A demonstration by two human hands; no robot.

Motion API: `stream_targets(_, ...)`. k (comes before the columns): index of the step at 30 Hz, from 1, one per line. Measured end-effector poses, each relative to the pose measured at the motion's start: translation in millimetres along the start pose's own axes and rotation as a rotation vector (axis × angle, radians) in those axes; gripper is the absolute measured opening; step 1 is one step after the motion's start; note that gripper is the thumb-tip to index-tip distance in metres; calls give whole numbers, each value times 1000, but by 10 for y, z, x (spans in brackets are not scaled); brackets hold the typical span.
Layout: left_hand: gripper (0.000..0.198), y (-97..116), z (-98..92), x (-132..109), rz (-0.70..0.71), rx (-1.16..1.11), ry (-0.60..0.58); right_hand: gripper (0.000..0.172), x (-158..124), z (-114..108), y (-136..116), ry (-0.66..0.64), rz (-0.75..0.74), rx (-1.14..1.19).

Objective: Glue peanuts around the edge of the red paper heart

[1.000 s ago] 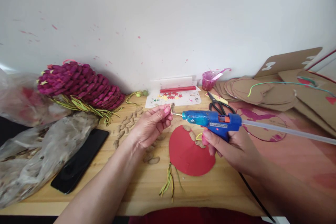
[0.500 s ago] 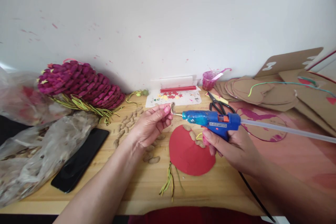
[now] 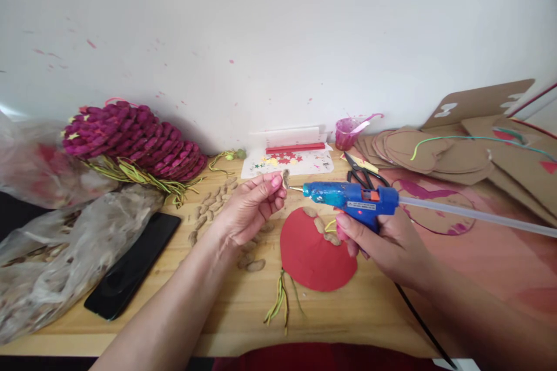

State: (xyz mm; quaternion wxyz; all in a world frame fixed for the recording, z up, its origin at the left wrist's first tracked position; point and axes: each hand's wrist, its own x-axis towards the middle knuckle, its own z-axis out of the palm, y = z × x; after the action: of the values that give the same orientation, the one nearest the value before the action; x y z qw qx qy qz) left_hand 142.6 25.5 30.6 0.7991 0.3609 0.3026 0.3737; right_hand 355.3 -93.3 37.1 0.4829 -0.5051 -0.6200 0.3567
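Between the thumb and fingers of my left hand is a peanut, held upright over the table. My right hand grips a blue glue gun, its metal nozzle pointing left at the peanut, touching or nearly so. A clear glue stick sticks out of the gun's back. Below lies a red paper disc with several peanuts along its upper right edge and a yellow cord loop. A green and yellow tassel hangs off its lower left. Loose peanuts lie on the wood, some hidden behind my left wrist.
A black phone and a plastic bag of peanuts lie left. Behind them is a stack of purple peanut-covered discs. Paper stars lie on a white sheet. Scissors, a purple cup and cardboard discs are at right.
The peanut and the glue gun's nozzle have shifted very slightly against each other. Both hands keep nearly the same place and grip.
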Motion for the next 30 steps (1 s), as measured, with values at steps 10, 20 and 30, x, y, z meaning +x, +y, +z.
stream_targets(10,30,11,-5,-7,-19,23,-6,29,22,10,-26,6,21,-2)
stream_targets(20,31,4,-2,1,-25,15,-2,24,11,10,-1,15,-1,36)
stream_targets(30,28,-14,2,3,-53,7,-28,25,7,6,18,-6,14,28)
